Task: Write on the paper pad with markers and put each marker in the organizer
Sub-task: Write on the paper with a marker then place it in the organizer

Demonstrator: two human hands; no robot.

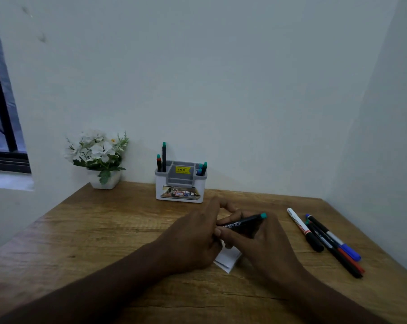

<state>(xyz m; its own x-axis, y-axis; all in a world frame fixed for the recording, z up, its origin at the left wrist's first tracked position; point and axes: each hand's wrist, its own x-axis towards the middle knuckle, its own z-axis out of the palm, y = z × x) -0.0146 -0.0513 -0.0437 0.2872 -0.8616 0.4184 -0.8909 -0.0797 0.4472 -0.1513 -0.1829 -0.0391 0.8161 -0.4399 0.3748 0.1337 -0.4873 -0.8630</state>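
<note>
Here, viewed from above: right hand (265, 242) holding a slim black marker with a teal end (243, 222), fingers curled round the barrel, teal end pointing up and to the right. Left hand (193, 237) close against it, fingers curled at the marker's near end; whether pulling a cap or only steadying, cannot tell. Beneath both hands, a small white paper pad (228, 260) flat on the brown wooden counter (104, 230), only its near corner showing. Further back near the pale wall, a white and grey plastic organizer (180, 185) with a yellow price sticker, already holding two dark markers upright in its left compartment and teal- and blue-tipped ones in its right. To the right of the hands, well apart from the organizer, a loose cluster of markers lying on the counter: a white-barrelled marker with a black cap (303, 228) and several dark ones with blue, red and black ends (333, 244). At back left, a white pot of white artificial flowers (97, 155). Likely a light, stiff, smooth marker, somewhat slippery; best held mid-barrel, and dropped end-first into a compartment
</note>
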